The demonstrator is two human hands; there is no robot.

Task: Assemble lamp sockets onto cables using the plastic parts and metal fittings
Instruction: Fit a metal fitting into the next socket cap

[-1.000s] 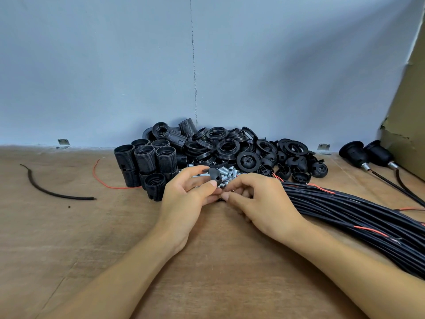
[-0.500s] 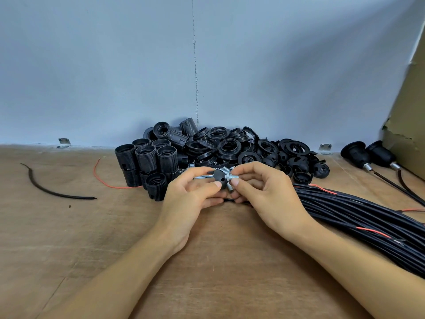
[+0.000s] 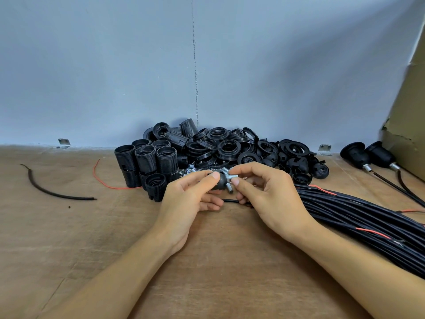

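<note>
Two hands meet low over the counter [image 3: 69, 238], and everything for the job lies within reach of them. The cables [image 3: 358, 217] lie in a thick black bundle just outside the right hand [image 3: 273, 201], running away toward that forearm. Beyond both hands lies a heap of rings [image 3: 230, 146]. Threaded barrels [image 3: 146, 161] stand beyond and outside the left hand [image 3: 188, 206]. Two finished sockets [image 3: 365, 155] lie well off past the right hand. The left hand pinches a small rounded black cap [image 3: 220, 181] between thumb and forefinger, its other fingers curled under. The right hand pinches a short silver fitting [image 3: 230, 177] at its fingertips, held against the side of the cap. Loose fittings [image 3: 189, 172] lie just beyond the left fingertips. A thin cable end [image 3: 232, 201] shows below the two hands, between their lower fingers; whether either hand grips it I cannot tell. The step in hand looks like seating the fitting in the cap's hole, an early stage for this socket, since no barrel or ring is yet on it. The next move likely calls for lining the fitting up true with the hole and turning it home while the left hand holds the cap firm. After that the cable end would go through.
</note>
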